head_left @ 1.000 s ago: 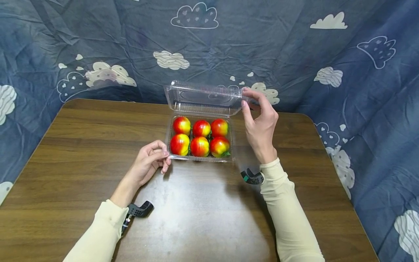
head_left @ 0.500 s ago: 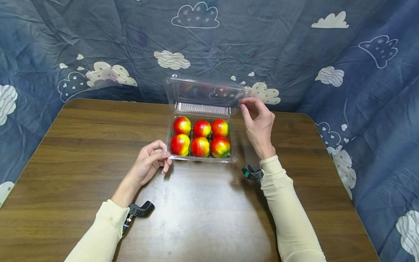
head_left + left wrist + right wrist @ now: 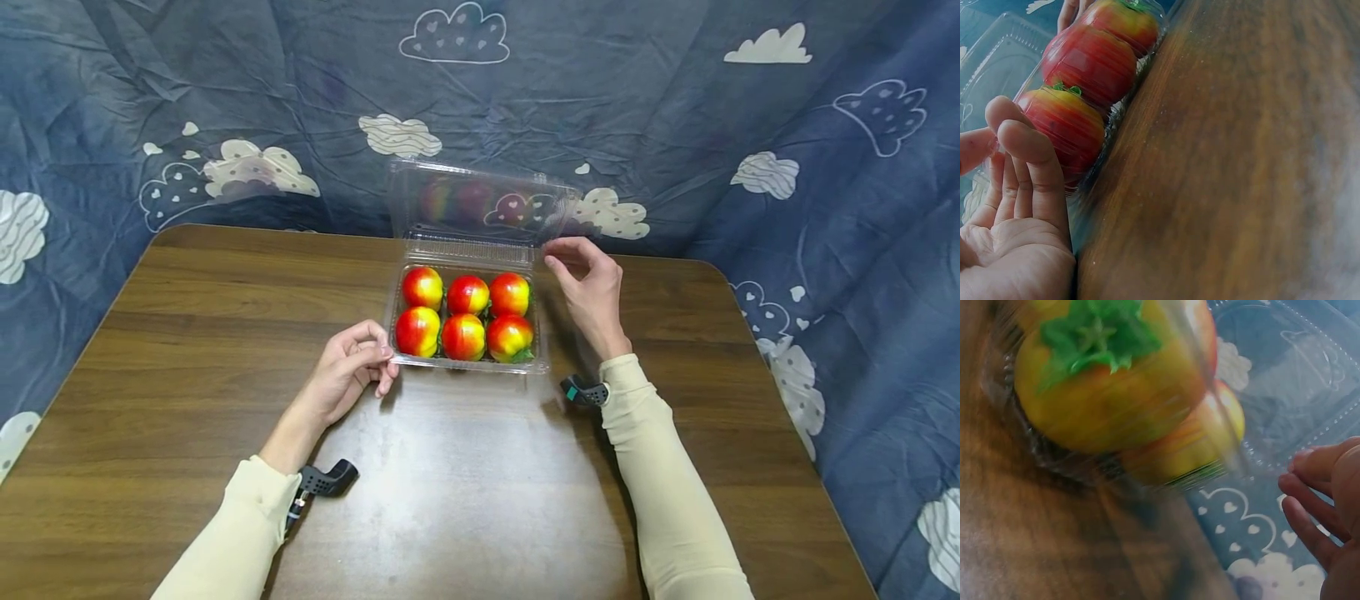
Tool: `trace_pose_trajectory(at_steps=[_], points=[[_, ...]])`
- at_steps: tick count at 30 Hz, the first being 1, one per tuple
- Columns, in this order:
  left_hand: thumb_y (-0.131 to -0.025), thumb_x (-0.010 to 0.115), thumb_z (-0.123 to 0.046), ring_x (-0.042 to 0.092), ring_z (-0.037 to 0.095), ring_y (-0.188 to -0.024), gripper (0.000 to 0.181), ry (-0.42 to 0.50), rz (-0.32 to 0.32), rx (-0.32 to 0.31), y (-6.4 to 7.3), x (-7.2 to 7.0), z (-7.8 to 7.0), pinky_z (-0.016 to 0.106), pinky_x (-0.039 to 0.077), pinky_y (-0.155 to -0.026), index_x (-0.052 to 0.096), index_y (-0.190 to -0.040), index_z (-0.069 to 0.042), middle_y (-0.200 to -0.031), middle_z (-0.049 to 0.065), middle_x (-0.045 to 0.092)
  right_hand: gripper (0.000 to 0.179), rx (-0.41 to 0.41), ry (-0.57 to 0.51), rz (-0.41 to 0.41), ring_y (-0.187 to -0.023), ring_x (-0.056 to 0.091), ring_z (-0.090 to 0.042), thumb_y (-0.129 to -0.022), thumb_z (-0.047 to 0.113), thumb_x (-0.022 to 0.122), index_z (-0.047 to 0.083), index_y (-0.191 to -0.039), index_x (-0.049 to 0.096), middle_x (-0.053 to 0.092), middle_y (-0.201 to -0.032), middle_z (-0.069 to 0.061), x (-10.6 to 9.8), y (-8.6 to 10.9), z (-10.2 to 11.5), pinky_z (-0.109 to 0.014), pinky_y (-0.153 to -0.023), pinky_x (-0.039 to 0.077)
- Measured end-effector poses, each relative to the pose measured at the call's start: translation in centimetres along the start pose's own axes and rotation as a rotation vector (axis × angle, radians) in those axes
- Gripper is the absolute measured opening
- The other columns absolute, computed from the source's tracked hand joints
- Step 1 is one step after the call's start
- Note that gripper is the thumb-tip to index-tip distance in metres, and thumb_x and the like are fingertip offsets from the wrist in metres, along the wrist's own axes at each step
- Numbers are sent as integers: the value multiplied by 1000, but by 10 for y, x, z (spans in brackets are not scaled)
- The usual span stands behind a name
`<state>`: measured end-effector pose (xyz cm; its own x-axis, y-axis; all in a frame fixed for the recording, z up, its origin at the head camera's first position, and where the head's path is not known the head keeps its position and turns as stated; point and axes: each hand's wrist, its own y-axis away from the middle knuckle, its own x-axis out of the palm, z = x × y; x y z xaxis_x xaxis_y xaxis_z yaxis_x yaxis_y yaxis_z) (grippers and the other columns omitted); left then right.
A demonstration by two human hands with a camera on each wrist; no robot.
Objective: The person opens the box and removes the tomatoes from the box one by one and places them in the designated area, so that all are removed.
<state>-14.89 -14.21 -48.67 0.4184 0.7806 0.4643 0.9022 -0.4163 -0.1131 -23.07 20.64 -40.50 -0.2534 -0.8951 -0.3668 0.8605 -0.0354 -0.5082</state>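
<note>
A clear plastic clamshell box (image 3: 471, 367) lies on the table in the head view, its hinged lid (image 3: 487, 196) standing up and tilted back. Several glossy red-and-yellow fruits (image 3: 462, 337), some showing green leafy tops, fill the base in two rows. My left hand (image 3: 347, 372) pinches the box's front left corner between thumb and fingers, also visible in the left wrist view. Beside the lid's lower right edge is my right hand (image 3: 589, 287), its fingers loosely bent. In the right wrist view those fingertips (image 3: 1300, 465) lie close to the lid's edge; whether they touch it is unclear.
The brown wooden table (image 3: 465, 500) has its far edge just behind the box. A blue cloth (image 3: 300, 92) with white clouds hangs behind and along the sides. Black wrist devices (image 3: 330, 480) sit at both cuffs.
The lid has swung further back, away from me. My right hand, which held the lid's right corner, has come down toward the hinge side. The left hand keeps its pinch on the box.
</note>
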Motion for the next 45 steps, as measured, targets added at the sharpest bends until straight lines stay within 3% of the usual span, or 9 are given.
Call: trace_pose_trajectory(at_steps=[11, 16, 19, 24, 31, 39, 45], points=[[-102, 48, 7, 61, 18, -53, 18, -12, 36, -4, -2, 1, 2, 24, 52, -50, 54, -93, -7, -74, 6, 72, 19, 48, 9, -11, -95, 71, -35, -94, 1, 77, -6, -111, 72, 76, -108, -23, 6, 8, -23, -16, -82, 56], [-102, 45, 9, 61, 19, -52, 20, -16, 64, 0, -1, 0, 2, 25, 53, -50, 54, -92, -6, -73, 7, 71, 21, 81, -122, -20, -94, 71, -36, -94, -1, 77, -10, -112, 71, 74, -106, -29, 12, 8, -46, -16, -82, 58], [-102, 44, 8, 61, 19, -52, 20, -23, 67, 5, 0, 0, 2, 25, 53, -49, 54, -91, -6, -73, 6, 71, 22, 108, -201, -27, -93, 72, -28, -94, -2, 77, -11, -113, 70, 72, -107, -31, 15, 7, -59, -17, -83, 60], [-102, 45, 7, 61, 18, -52, 20, -32, 62, -2, 1, 0, 0, 25, 53, -49, 54, -91, -7, -73, 6, 70, 23, 122, -263, -34, -88, 72, -12, -93, 0, 78, -9, -113, 71, 74, -103, -24, 18, 6, -69, -17, -81, 60], [-101, 43, 8, 60, 18, -52, 20, -27, 63, 3, 3, -2, 0, 25, 52, -49, 53, -91, -7, -72, 6, 70, 27, 177, -394, -2, -84, 73, -11, -94, -1, 77, -10, -118, 69, 78, -99, -10, 21, 4, -73, -20, -79, 62], [-101, 43, 7, 61, 18, -52, 19, -32, 57, -4, 4, -2, 0, 25, 53, -49, 52, -91, -6, -72, 6, 70, 29, 203, -378, -5, -87, 72, -10, -94, 0, 77, -9, -121, 70, 77, -103, -10, 25, 5, -78, -18, -80, 60], [-102, 46, 5, 62, 18, -52, 17, -32, 57, -15, 2, -1, -1, 25, 53, -49, 52, -91, -6, -71, 6, 71, 33, 222, -350, -13, -79, 68, -8, -94, -1, 76, -14, -123, 68, 75, -94, -8, 27, 7, -81, -15, -77, 58]])
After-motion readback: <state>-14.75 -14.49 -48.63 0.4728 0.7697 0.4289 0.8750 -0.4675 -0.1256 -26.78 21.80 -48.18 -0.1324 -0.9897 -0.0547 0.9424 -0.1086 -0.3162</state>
